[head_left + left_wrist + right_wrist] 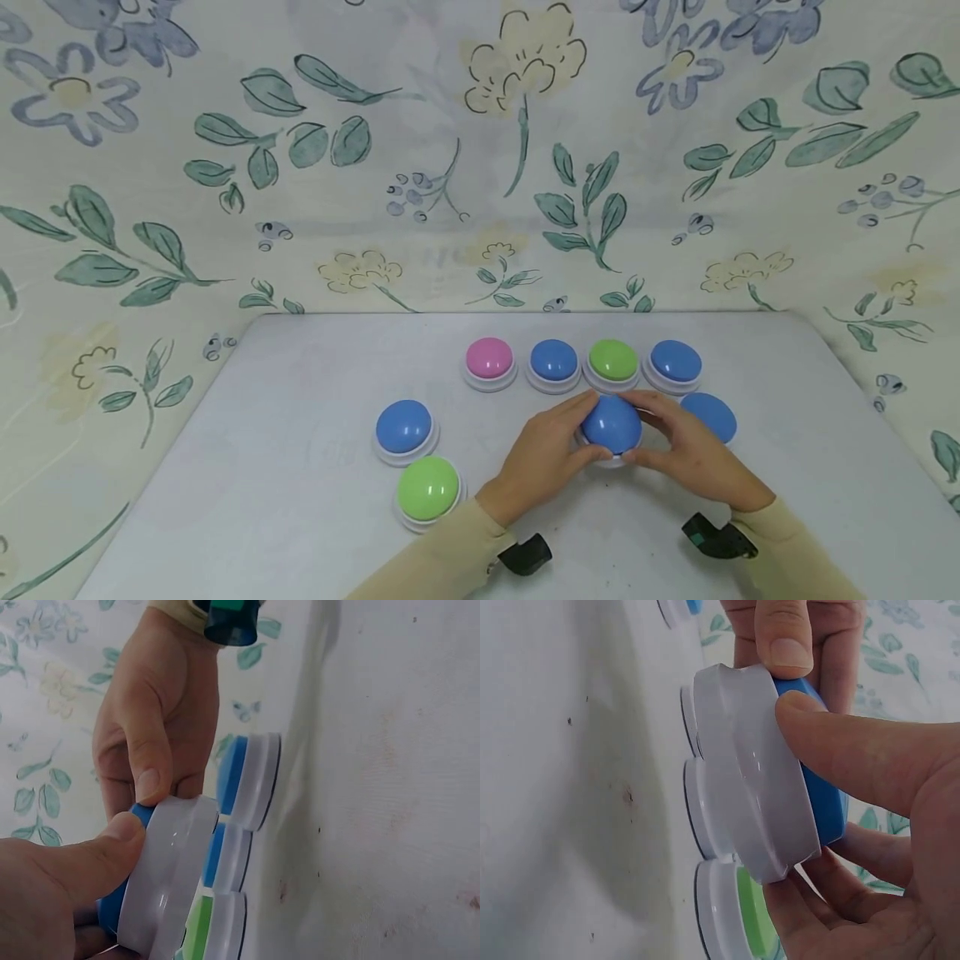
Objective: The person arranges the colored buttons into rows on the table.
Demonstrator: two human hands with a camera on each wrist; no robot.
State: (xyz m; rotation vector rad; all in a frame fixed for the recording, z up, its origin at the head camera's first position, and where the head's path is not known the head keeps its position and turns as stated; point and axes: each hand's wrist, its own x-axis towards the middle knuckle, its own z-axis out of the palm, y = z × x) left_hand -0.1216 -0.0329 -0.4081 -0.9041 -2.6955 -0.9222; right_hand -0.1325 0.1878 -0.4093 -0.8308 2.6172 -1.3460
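Between my two hands is a blue push button with a white round base. My left hand grips it from the left and my right hand from the right. In both wrist views the thumbs press the side where the blue dome meets the white base, while other fingers curl around the far side. The held button is raised off the white tabletop. Behind it stand a green button and blue buttons. Another blue button is partly hidden by my right hand.
A pink button begins the back row, and a blue button ends it on the right. Left of my hands sit another blue button and a green button. Flowered cloth rises behind the table.
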